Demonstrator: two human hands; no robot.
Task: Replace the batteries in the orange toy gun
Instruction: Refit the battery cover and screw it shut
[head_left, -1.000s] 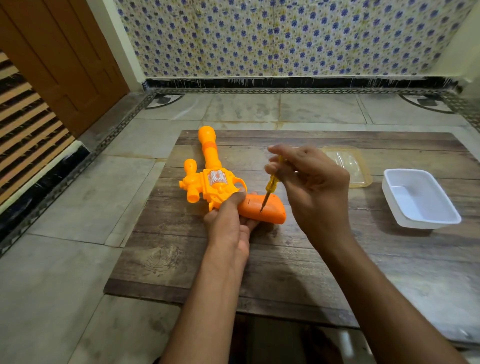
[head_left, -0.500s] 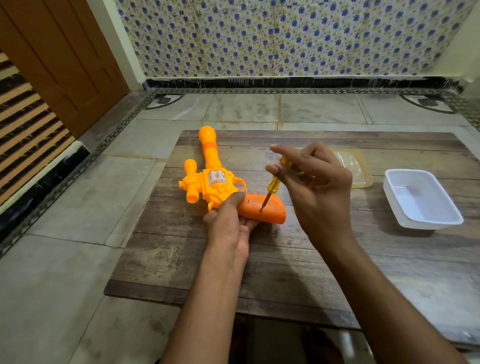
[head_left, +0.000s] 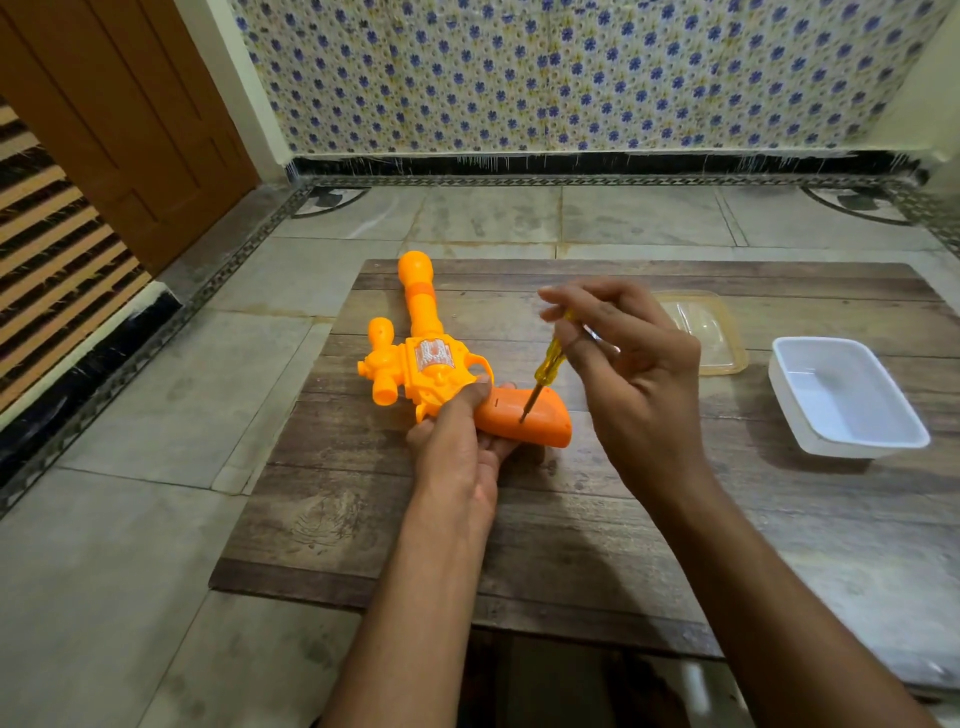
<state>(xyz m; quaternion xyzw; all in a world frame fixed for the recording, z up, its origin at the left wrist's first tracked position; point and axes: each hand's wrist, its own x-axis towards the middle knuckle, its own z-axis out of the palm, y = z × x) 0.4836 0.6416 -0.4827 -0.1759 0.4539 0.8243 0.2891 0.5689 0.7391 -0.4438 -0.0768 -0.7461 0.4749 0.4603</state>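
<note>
The orange toy gun (head_left: 423, 358) lies on its side on the wooden table (head_left: 571, 519), barrel pointing away from me and its darker orange grip to the right. My left hand (head_left: 457, 441) holds the gun at the base of the grip, thumb on top. My right hand (head_left: 631, 374) pinches a small yellow-handled screwdriver (head_left: 543, 371) between thumb and fingers. The screwdriver stands nearly upright with its tip set on the grip's side panel.
A white rectangular tray (head_left: 844, 397) sits at the table's right side. A clear plastic lid (head_left: 701, 325) lies behind my right hand. Tiled floor surrounds the low table; a wooden door is at the far left.
My right hand's fingers have shifted round the screwdriver handle, spreading a little. The tip stays on the grip. The gun and my left hand have not moved.
</note>
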